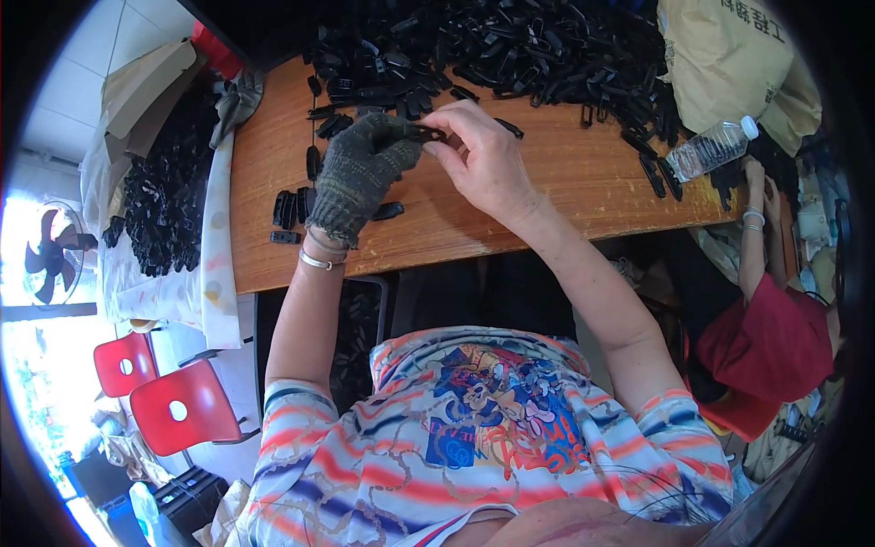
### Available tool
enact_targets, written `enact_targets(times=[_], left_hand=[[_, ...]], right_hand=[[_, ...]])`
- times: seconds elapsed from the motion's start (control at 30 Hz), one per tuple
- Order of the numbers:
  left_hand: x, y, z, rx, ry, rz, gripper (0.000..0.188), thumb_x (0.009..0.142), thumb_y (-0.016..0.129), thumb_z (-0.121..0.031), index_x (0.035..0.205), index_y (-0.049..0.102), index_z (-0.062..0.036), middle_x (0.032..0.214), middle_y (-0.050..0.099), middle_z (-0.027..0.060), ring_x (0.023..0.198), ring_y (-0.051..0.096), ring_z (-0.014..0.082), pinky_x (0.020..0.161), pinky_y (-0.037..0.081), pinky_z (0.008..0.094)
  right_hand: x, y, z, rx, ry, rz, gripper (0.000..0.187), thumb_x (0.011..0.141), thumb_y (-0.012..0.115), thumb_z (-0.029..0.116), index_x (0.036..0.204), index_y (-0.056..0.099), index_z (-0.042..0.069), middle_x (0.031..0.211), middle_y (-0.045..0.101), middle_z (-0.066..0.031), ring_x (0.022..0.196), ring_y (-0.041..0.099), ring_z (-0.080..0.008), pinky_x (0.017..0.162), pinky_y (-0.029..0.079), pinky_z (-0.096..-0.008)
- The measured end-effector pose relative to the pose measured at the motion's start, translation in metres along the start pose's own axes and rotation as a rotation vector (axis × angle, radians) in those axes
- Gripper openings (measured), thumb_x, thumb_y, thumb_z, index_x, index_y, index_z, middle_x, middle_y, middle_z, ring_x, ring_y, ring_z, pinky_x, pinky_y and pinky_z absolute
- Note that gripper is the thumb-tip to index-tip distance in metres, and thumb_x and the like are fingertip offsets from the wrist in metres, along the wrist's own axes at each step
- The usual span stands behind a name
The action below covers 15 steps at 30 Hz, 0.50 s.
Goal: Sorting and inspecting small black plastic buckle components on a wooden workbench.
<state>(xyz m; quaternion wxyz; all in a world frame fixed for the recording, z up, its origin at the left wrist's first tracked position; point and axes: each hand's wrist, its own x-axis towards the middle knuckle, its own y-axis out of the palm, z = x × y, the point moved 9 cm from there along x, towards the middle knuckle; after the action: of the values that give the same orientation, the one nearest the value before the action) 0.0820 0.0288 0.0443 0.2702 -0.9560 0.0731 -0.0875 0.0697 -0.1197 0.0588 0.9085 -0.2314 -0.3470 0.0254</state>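
My left hand [365, 164], in a dark grey knitted glove, and my bare right hand [481, 162] meet above the wooden table [547, 191]. Between their fingertips they pinch a small black plastic part [432, 134], partly covered by the fingers. Its exact kind is too small to make out. Close to my left wrist stands a short row of similar black plastic pieces [290, 208], with a single black piece [388, 211] lying to the right of the glove. A large heap of black plastic parts [538, 50] spreads across the far side of the table.
At the far right are a tan sack [729, 64] and a clear plastic bottle [706, 151] lying on its side. Another person's arm [753, 219] reaches in there. Leftward, more black parts [164, 201] fill an open bag. Red chairs [182, 407] and a fan [53, 251] stand beyond.
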Motion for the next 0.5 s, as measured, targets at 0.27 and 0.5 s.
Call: enact_targets(times=[0.27,0.5], left_hand=[[-0.024,0.036,0.019,-0.720,-0.081,-0.058,0.033,0.091,0.071,-0.015,0.121,0.065,-0.0033,0.107,0.070,0.0063,0.094,0.067,0.0119,0.083,0.056,0.0277],[-0.024,0.037,0.019,-0.736,-0.117,-0.111,0.027,0.092,0.069,-0.012,0.117,0.065,-0.0012,0.100,0.070,0.0068,0.084,0.066,0.0112,0.072,0.055,0.0251]], right_hand=[[-0.024,0.008,-0.019,0.649,0.559,0.015,0.019,0.092,0.067,0.005,0.108,0.061,-0.005,0.096,0.069,-0.0088,0.073,0.066,-0.0093,0.064,0.054,-0.0212],[-0.027,-0.003,-0.013,0.566,0.457,-0.030,0.021,0.093,0.066,0.006,0.110,0.061,-0.005,0.094,0.068,-0.0089,0.075,0.067,-0.0099,0.066,0.055,-0.0208]])
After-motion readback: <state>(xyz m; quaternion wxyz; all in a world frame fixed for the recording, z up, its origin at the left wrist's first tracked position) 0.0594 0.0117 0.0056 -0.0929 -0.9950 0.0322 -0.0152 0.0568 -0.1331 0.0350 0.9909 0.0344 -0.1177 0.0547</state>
